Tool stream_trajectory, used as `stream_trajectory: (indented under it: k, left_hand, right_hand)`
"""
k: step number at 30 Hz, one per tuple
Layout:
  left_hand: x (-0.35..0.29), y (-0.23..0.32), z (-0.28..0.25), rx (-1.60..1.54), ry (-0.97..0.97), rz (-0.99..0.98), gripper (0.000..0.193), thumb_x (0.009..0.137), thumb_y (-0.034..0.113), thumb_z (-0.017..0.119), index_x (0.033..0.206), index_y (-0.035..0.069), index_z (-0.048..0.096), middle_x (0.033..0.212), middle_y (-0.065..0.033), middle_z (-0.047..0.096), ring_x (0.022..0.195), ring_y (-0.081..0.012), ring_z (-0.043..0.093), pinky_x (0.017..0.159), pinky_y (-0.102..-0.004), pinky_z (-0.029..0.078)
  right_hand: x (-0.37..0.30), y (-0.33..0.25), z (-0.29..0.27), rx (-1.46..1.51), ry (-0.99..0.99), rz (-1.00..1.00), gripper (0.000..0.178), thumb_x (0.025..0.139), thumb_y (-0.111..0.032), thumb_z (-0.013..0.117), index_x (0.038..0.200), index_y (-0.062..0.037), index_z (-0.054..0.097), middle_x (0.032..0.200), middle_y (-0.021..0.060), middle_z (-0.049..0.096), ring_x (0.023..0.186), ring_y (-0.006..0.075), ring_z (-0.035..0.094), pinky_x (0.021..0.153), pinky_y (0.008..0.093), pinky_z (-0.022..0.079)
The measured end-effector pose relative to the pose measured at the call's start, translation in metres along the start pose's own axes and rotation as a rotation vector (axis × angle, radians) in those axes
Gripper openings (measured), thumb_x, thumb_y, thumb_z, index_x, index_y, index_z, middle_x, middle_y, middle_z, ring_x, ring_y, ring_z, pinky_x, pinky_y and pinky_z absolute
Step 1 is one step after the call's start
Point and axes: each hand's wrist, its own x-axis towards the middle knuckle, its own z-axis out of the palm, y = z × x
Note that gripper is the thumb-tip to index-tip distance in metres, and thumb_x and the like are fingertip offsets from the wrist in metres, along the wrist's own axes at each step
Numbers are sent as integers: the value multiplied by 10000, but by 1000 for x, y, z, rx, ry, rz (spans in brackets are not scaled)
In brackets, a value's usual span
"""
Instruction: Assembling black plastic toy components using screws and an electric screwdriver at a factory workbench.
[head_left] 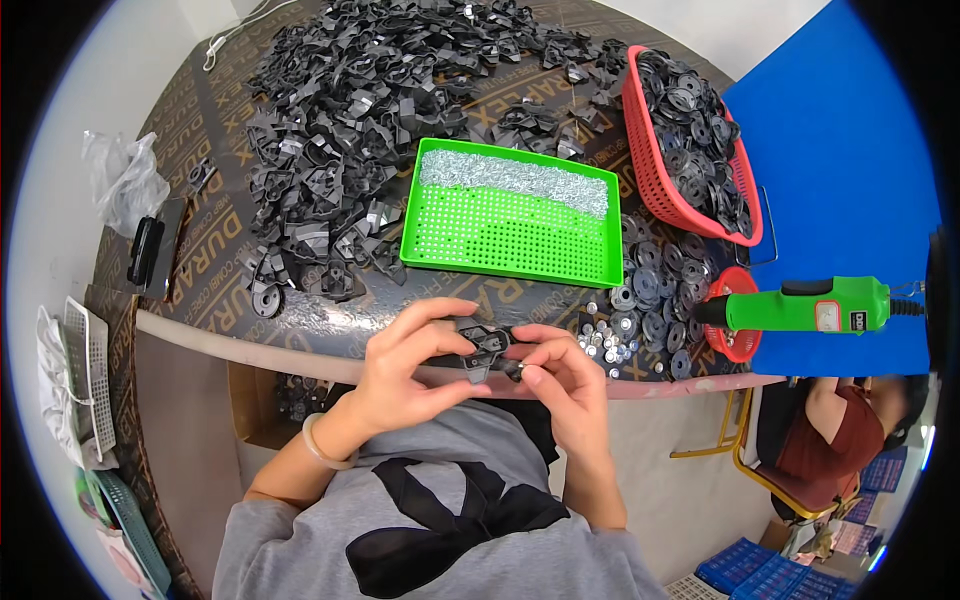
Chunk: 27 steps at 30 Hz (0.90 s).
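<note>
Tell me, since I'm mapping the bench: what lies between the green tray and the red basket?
In the head view, loose black round discs fill the stretch of tabletop between the green tray and the red basket.

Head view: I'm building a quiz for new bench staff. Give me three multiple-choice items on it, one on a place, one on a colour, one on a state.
1. Where is the red basket?
A. right of the green tray
B. left of it
C. under the table

2. What colour is the power screwdriver?
A. yellow
B. green
C. white

3. How is the black plastic part held?
A. lying loose on the table
B. in the left hand only
C. between the left hand and right hand

Answers: 1 A, the basket stands off the tray's right edge; 2 B, its body is green; 3 C, fingers of both hands grip it.
</note>
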Motion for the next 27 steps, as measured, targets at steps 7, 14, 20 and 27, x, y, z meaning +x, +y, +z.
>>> stream_trajectory:
  k: [7,14,20,27]
  left_hand:
    - [2,-2,14,-2,25,50,374,664,133,912,924,24,666,1270,-180,616,942,-254,675,781,-356,559]
    - [-1,8,34,-289,125,-204,480,670,48,886,1094,10,663,1318,-221,593,1099,-339,667,932,-394,581]
    - [3,6,25,-135,-30,-179,689,692,26,860,1324,33,586,1252,-173,636,1087,-296,681,934,-383,583]
    - [4,10,21,-190,-53,-221,638,702,8,848,1294,18,610,1169,-156,665,1016,-276,704,843,-356,616]
  right_hand:
    - [13,2,10,51,-29,77,41,913,49,634,954,45,636,1227,109,555,1029,138,624,740,235,594]
    - [16,8,9,-94,4,39,55,869,68,680,911,50,650,1190,118,572,974,132,628,751,246,585]
    - [13,18,5,26,69,56,78,854,85,692,909,49,651,1159,126,592,936,127,636,761,248,571]
    - [13,17,8,135,92,74,117,857,92,702,915,33,619,1127,132,614,907,120,649,761,245,563]
